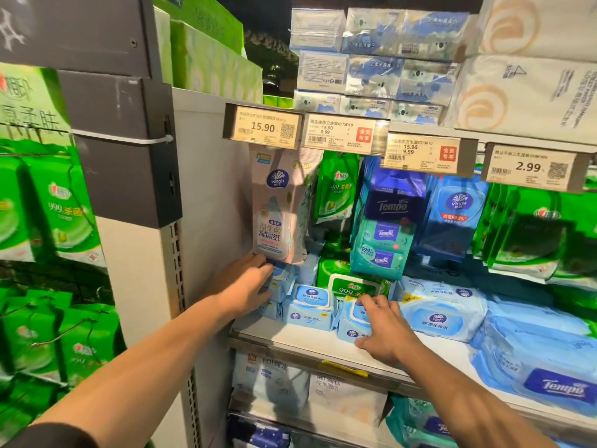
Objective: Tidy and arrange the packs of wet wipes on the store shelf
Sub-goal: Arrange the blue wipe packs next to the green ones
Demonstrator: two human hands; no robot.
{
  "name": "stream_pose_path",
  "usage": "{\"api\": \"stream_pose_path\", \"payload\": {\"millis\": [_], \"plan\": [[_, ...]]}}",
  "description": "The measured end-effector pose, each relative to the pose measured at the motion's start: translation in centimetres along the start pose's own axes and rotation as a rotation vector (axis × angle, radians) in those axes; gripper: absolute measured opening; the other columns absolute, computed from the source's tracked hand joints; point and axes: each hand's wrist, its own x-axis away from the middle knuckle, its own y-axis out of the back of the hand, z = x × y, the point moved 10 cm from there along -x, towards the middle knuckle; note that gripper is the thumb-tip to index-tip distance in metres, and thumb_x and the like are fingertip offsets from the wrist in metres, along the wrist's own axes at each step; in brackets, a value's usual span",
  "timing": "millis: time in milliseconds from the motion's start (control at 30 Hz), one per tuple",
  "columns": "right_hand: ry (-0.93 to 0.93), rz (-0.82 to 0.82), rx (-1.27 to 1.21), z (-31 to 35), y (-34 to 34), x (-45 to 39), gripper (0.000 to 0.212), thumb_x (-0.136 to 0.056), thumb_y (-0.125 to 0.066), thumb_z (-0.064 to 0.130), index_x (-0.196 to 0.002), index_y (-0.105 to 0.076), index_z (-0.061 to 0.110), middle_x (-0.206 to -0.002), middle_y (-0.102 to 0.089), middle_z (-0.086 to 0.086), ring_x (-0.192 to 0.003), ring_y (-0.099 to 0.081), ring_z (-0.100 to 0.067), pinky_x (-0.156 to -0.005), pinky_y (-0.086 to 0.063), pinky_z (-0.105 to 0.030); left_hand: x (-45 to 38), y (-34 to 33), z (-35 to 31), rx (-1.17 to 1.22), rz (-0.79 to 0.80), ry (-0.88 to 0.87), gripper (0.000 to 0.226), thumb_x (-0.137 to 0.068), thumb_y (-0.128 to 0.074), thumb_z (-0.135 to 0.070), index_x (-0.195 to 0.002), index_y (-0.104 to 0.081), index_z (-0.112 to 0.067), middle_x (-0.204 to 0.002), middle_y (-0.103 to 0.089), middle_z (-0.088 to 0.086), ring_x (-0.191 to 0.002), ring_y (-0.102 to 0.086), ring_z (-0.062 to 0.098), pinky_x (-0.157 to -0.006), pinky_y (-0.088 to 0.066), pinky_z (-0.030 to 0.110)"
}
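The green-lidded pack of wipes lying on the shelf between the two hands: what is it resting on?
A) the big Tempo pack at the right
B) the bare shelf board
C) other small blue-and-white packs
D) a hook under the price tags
C: the green-lidded pack lies on top of the small blue-and-white packs, just above the right hand and to the right of the left hand.

Both forearms are bare; a dark sleeve (48,436) covers the left upper arm.
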Motion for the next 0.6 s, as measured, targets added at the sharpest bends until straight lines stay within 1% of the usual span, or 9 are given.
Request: {"api": "stream_pose_path", "payload": {"millis": [100,167,233,267,300,367,433,500,600], "plan": [[0.047,-0.084,0.008,0.9,1.1,0.6,0.075,-0.077,-0.072,0.041,-0.138,-0.028,0.035,-0.140,-0.031,0.001,-0.132,-0.025,-0.025,-0.108,-0.035,-0.043,0.2,1.3,-0.4,-0.076,-0.122,-0.070,0.056,-0.076,-0.063,-0.065,-0.115,-0.055,-0.027,-0.127,-0.050,-0.004,-0.110,-0.048,0.021,-0.086,-0.040,0.031],[0.063,-0.138,-0.032,1.7,1.8,1.0,0.076,-0.078,-0.072,0.041,-0.139,-0.028,0.034,-0.140,-0.030,0.001,-0.133,-0.023,-0.024,-0.109,-0.033,-0.044,0.3,0.6,-0.1,-0.071,-0.079,-0.075,0.074,-0.069,-0.056,-0.077,-0.121,-0.051,-0.026,-0.128,-0.049,-0.002,-0.114,-0.047,0.023,-0.094,-0.042,0.037],[0.087,-0.174,-0.045,2.9,2.4,1.4,0.075,-0.079,-0.072,0.041,-0.140,-0.028,0.033,-0.141,-0.029,0.002,-0.135,-0.021,-0.024,-0.110,-0.032,-0.045,0.4,-0.8,0.1,0.164,0.012,-0.057,0.088,-0.067,-0.058,-0.079,-0.132,-0.040,-0.022,-0.134,-0.048,-0.001,-0.122,-0.048,0.023,-0.104,-0.043,0.039],[0.096,-0.186,-0.051,3.4,2.7,1.6,0.075,-0.079,-0.072,0.041,-0.140,-0.028,0.032,-0.142,-0.028,0.002,-0.135,-0.020,-0.023,-0.110,-0.032,-0.045,0.4,-1.2,-0.3,0.245,0.048,-0.071,0.091,-0.069,-0.063,-0.075,-0.136,-0.035,-0.021,-0.135,-0.047,-0.002,-0.124,-0.048,0.020,-0.106,-0.042,0.039],[0.104,-0.197,-0.065,4.0,2.9,1.8,0.076,-0.079,-0.072,0.041,-0.140,-0.029,0.032,-0.142,-0.027,0.002,-0.136,-0.020,-0.023,-0.110,-0.032,-0.045,0.5,-1.2,-0.8,0.253,0.047,-0.097,0.090,-0.069,-0.066,-0.073,-0.136,-0.033,-0.022,-0.134,-0.047,-0.004,-0.124,-0.048,0.018,-0.106,-0.043,0.038],[0.133,-0.229,-0.084,5.2,3.4,1.9,0.076,-0.079,-0.072,0.041,-0.140,-0.029,0.031,-0.142,-0.028,0.002,-0.134,-0.021,-0.023,-0.107,-0.034,-0.044,0.6,-0.1,-1.2,0.109,-0.070,-0.132,0.085,-0.065,-0.057,-0.083,-0.128,-0.039,-0.028,-0.130,-0.047,-0.002,-0.119,-0.047,0.021,-0.100,-0.044,0.042],[0.183,-0.260,-0.061,6.8,3.9,1.8,0.075,-0.079,-0.072,0.038,-0.140,-0.029,0.030,-0.142,-0.028,0.002,-0.131,-0.023,-0.023,-0.105,-0.036,-0.044,1.0,1.2,-1.5,0.001,-0.159,-0.139,0.084,-0.063,-0.049,-0.089,-0.120,-0.050,-0.027,-0.124,-0.047,-0.001,-0.115,-0.044,0.023,-0.093,-0.042,0.043],[0.207,-0.261,-0.026,8.3,3.9,1.2,0.073,-0.080,-0.071,0.035,-0.140,-0.030,0.028,-0.141,-0.029,0.000,-0.129,-0.026,-0.025,-0.102,-0.039,-0.045,1.5,2.0,-1.8,-0.035,-0.192,-0.143,0.085,-0.062,-0.048,-0.090,-0.119,-0.052,-0.026,-0.123,-0.047,0.000,-0.114,-0.043,0.025,-0.092,-0.042,0.044],[0.170,-0.244,-0.026,9.7,3.7,-0.5,0.074,-0.081,-0.071,0.032,-0.141,-0.030,0.026,-0.141,-0.032,-0.003,-0.128,-0.030,-0.027,-0.101,-0.040,-0.047,1.9,1.8,-1.6,0.006,-0.181,-0.129,0.088,-0.062,-0.051,-0.088,-0.120,-0.052,-0.022,-0.125,-0.049,0.005,-0.114,-0.042,0.027,-0.095,-0.042,0.045]]}}
